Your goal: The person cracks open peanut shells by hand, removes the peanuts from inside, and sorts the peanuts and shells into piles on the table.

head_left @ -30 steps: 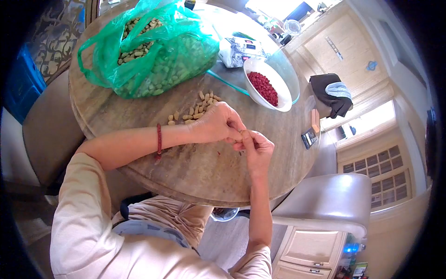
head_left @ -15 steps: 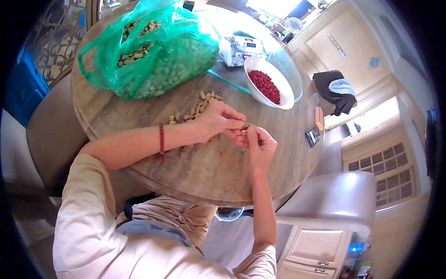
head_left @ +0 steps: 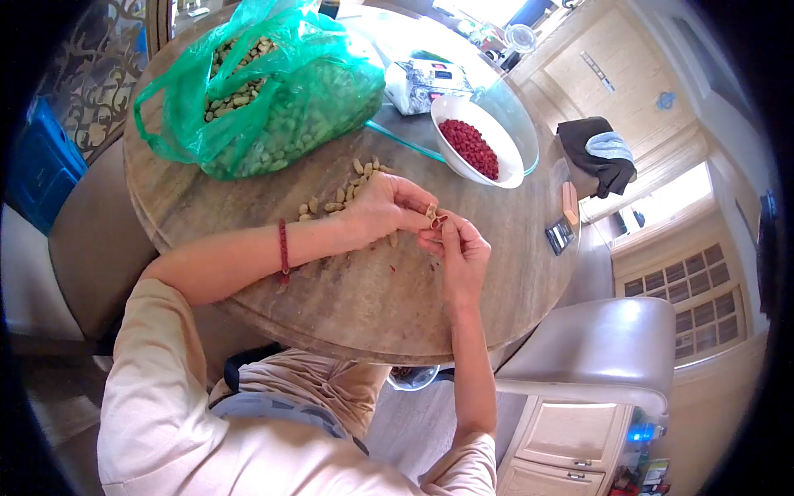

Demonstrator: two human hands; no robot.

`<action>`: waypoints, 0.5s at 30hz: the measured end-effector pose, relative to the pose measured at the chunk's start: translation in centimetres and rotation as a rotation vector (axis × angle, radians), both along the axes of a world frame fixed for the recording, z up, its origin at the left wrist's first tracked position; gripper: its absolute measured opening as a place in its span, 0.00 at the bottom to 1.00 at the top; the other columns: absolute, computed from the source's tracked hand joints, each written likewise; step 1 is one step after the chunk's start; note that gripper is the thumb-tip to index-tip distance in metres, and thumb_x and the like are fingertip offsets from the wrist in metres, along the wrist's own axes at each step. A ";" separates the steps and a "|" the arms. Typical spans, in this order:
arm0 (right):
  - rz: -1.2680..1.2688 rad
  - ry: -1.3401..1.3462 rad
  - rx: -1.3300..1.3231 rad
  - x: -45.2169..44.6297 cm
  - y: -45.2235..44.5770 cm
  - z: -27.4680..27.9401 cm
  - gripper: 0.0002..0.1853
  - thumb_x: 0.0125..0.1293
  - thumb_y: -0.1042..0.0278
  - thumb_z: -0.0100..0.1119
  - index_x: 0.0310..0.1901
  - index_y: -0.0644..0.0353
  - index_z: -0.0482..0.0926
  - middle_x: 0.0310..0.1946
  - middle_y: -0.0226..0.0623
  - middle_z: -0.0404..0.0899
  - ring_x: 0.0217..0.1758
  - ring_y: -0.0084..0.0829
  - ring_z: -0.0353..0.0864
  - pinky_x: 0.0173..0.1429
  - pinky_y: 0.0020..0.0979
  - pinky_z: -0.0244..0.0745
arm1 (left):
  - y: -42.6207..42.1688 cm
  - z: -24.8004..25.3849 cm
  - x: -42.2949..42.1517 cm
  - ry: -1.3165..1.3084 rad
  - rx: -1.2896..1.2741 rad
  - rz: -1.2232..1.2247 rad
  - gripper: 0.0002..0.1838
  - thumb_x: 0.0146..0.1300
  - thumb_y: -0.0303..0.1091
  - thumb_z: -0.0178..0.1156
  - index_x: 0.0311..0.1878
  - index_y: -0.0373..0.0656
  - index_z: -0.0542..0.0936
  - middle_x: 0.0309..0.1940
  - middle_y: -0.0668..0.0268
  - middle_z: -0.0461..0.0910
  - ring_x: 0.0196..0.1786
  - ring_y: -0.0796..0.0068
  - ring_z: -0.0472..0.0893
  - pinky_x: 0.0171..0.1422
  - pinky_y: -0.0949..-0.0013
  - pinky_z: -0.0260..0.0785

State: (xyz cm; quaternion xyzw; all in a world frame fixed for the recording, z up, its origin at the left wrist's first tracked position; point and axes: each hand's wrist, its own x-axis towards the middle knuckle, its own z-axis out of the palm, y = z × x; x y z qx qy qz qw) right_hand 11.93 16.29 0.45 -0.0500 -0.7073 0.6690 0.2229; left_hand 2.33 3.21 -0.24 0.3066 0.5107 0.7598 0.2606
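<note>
My left hand (head_left: 379, 211), with a red bracelet at its wrist, pinches one side of an opened peanut shell (head_left: 435, 217). My right hand (head_left: 466, 253) holds the other side, the fingertips of both hands nearly touching over the table. Reddish kernel shows inside the shell. Several unshelled peanuts (head_left: 335, 207) lie just beyond my left hand, partly hidden by it. A green plastic bag (head_left: 289, 107) full of peanuts stands behind them. To its right, a white bowl (head_left: 512, 169) holds many red kernels.
A pack of wipes (head_left: 426, 83) lies between bag and bowl on the round wooden table (head_left: 356, 306). A small black object (head_left: 559, 236) sits at the right edge. Below the table is a lined bin (head_left: 413, 379); a padded chair (head_left: 591, 351) stands to the right.
The shell between my fingertips has come apart and now shows its open inside. Both hands stay in nearly the same place; the view has shifted slightly.
</note>
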 end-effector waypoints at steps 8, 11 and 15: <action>-0.009 -0.016 -0.001 0.0 -0.5 0.2 0.11 0.67 0.72 0.47 0.42 0.69 0.77 0.33 0.35 0.78 0.31 0.22 0.79 0.35 0.23 0.79 | -0.1 0.2 0.5 -0.171 0.059 -0.040 0.09 0.48 0.23 0.64 0.35 0.34 0.77 0.29 0.63 0.79 0.30 0.79 0.78 0.35 0.77 0.73; 0.044 -0.024 -0.069 0.0 -0.5 0.0 0.12 0.68 0.70 0.47 0.43 0.68 0.77 0.33 0.35 0.78 0.32 0.23 0.79 0.37 0.24 0.78 | -0.2 0.7 0.7 -0.204 0.048 -0.053 0.08 0.49 0.22 0.63 0.33 0.34 0.76 0.28 0.63 0.79 0.30 0.79 0.79 0.34 0.77 0.73; 0.110 -0.023 -0.267 -0.1 -0.9 -0.2 0.13 0.69 0.68 0.46 0.47 0.68 0.75 0.37 0.37 0.78 0.36 0.26 0.79 0.41 0.24 0.77 | -0.1 0.5 0.4 0.032 0.048 0.018 0.07 0.51 0.23 0.62 0.33 0.35 0.76 0.29 0.64 0.80 0.30 0.79 0.79 0.34 0.76 0.74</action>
